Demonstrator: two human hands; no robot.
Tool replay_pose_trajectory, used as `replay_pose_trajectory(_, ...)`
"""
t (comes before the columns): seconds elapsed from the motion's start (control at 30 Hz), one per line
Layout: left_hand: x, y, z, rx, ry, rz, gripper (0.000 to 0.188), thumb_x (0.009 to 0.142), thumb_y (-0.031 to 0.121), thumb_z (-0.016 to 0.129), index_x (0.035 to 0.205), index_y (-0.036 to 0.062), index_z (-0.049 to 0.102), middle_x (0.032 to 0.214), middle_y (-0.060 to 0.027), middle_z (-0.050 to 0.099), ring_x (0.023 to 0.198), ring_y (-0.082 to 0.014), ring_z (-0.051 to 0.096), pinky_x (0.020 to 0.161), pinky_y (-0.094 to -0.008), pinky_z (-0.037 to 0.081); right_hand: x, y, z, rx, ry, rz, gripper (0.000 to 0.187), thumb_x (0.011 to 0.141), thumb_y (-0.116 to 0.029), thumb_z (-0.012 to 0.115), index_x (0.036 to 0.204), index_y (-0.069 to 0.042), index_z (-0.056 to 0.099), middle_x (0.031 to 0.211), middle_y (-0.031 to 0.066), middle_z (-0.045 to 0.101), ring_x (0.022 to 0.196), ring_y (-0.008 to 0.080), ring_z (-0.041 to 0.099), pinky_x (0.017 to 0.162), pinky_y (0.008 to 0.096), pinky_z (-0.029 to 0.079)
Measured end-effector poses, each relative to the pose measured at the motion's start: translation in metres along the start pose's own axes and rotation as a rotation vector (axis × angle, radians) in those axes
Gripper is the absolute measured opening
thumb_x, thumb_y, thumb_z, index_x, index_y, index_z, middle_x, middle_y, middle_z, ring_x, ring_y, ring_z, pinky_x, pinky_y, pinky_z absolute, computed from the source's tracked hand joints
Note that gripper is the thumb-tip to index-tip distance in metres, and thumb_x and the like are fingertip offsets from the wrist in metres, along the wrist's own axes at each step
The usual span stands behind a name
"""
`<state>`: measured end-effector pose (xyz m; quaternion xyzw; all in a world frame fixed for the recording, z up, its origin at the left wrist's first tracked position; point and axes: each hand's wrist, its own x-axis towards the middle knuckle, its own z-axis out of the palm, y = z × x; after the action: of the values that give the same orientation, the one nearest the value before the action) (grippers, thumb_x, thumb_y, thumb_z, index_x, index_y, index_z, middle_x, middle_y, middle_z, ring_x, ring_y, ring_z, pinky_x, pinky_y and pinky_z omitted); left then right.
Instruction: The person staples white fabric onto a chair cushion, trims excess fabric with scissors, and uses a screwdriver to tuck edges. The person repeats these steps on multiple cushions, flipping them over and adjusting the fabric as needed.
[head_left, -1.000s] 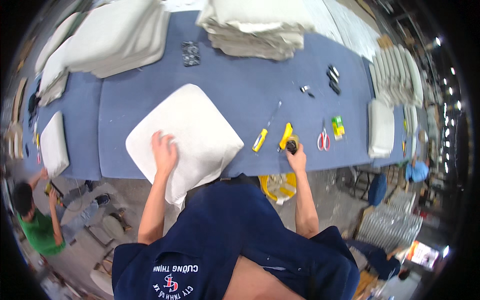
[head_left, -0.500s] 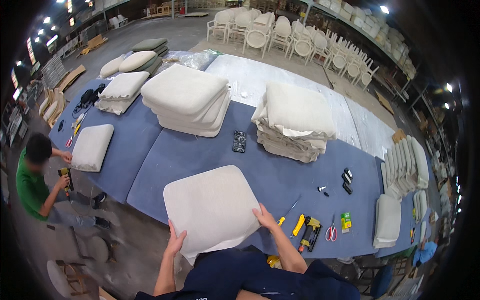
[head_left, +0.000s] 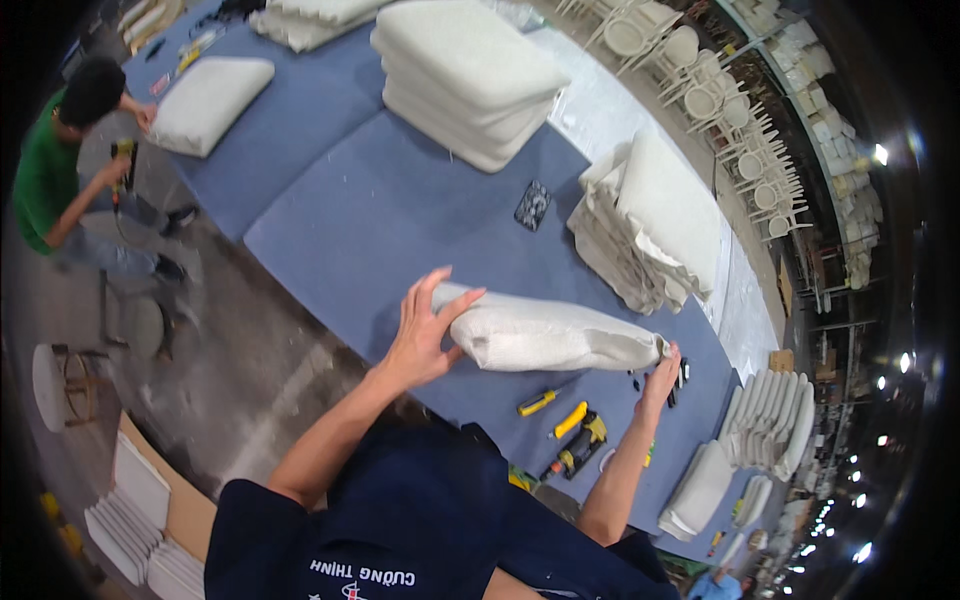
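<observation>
A white upholstered seat cushion (head_left: 550, 335) is tipped up just above the table's front edge, its side and the folded edge of its fabric facing me. My left hand (head_left: 420, 335) grips the left corner, the thumb and fingers set around it. At the opposite corner, my right hand (head_left: 659, 378) holds the fabric edge, though the cushion hides part of its fingers. Close below the cushion lie a yellow-handled screwdriver (head_left: 537, 403), a yellow cutter (head_left: 570, 420) and a yellow-and-black staple gun (head_left: 583, 445).
On the blue table (head_left: 340, 220) stand a cushion stack (head_left: 460, 70) and a pile of fabric-covered cushions (head_left: 660, 220), with a dark patterned phone (head_left: 533, 205) between them. More cushions (head_left: 770, 420) line the right end. At left, a person in green (head_left: 62, 165) works on another cushion (head_left: 212, 105).
The cushion has gone from its broad face showing to tipped on edge. My left hand has shifted up along its corner. The view has turned toward the right.
</observation>
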<state>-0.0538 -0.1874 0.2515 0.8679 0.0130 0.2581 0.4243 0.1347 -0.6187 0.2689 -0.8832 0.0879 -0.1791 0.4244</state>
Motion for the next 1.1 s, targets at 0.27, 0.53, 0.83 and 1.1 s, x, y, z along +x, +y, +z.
replay_pose_trajectory(0.27, -0.014, -0.026, 0.028, -0.459, 0.035, 0.083, 0.073, 0.069, 0.005, 0.084, 0.138, 0.0092, 0.061, 0.137, -0.0127, 0.065, 0.135, -0.0350, 0.057, 0.119, -0.0518, 0.038, -0.154, -0.223, 0.057, -0.101, -0.759, -0.957, 0.099, 0.067, -0.057, 0.091, 0.144, -0.005, 0.057, 0.141, 0.0152, 0.059, 0.143, 0.0409, 0.045, 0.117, 0.0558, 0.030)
replay_pose_trajectory(0.53, -0.001, -0.023, 0.021, -0.592, 0.082, 0.036, 0.067, 0.081, 0.008, 0.082, 0.144, 0.0083, 0.057, 0.146, -0.0109, 0.061, 0.142, -0.0319, 0.051, 0.123, -0.0511, 0.031, -0.125, -0.254, 0.133, 0.033, -0.893, -0.790, 0.022, 0.084, -0.015, 0.083, 0.088, 0.000, 0.068, 0.079, 0.0091, 0.061, 0.075, 0.0273, 0.061, 0.066, 0.0363, 0.047)
replay_pose_trajectory(0.83, 0.011, -0.019, 0.042, -0.612, 0.587, 0.109, 0.030, 0.093, -0.003, 0.071, 0.121, 0.0061, 0.066, 0.133, -0.0138, 0.071, 0.114, -0.0306, 0.072, 0.095, -0.0384, 0.058, -0.120, -0.262, 0.141, 0.098, -0.808, -0.942, 0.011, 0.091, -0.009, 0.077, 0.094, -0.002, 0.070, 0.079, 0.0094, 0.063, 0.070, 0.0219, 0.062, 0.065, 0.0331, 0.047)
replay_pose_trajectory(1.1, 0.033, -0.027, 0.043, -0.495, 0.518, 0.158, 0.017, 0.094, -0.002, 0.071, 0.107, 0.0081, 0.074, 0.125, -0.0136, 0.073, 0.102, -0.0279, 0.075, 0.085, -0.0357, 0.061, -0.112, -0.282, 0.113, -0.161, -0.791, -1.352, 0.023, 0.084, -0.001, 0.071, 0.106, -0.006, 0.070, 0.088, 0.0075, 0.059, 0.084, 0.0304, 0.057, 0.076, 0.0399, 0.048)
